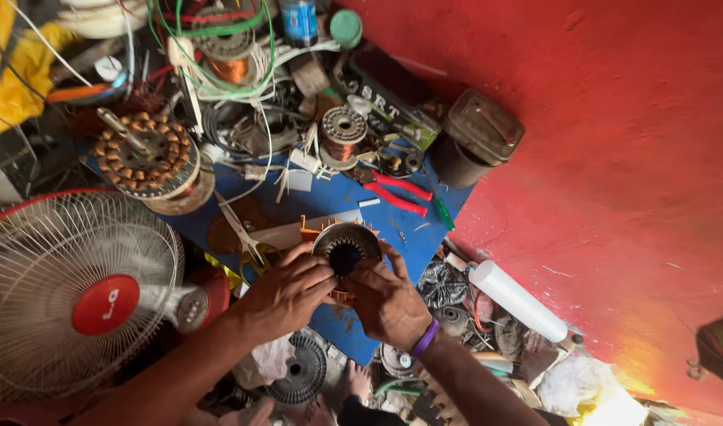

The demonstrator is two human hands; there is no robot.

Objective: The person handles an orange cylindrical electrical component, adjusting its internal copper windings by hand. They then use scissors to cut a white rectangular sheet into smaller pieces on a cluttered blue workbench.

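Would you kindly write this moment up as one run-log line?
left hand: gripping stator core | right hand: gripping same core | surface: blue board | nearby: scissors, red pliers, table fan

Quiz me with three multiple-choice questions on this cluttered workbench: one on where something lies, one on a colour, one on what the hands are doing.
1. Where do the red-handled pliers lie?
A. on the blue board, beyond the hands
B. inside the fan guard
C. on the red floor

2. What colour is the wristband?
A. green
B. purple
C. white

3. How is the round stator core held?
A. lying untouched
B. by one hand only
C. by both hands

Answers:
1. A: the pliers rest on the board near its far edge.
2. B: a purple band circles the right wrist.
3. C: the left hand and right hand both grip it.
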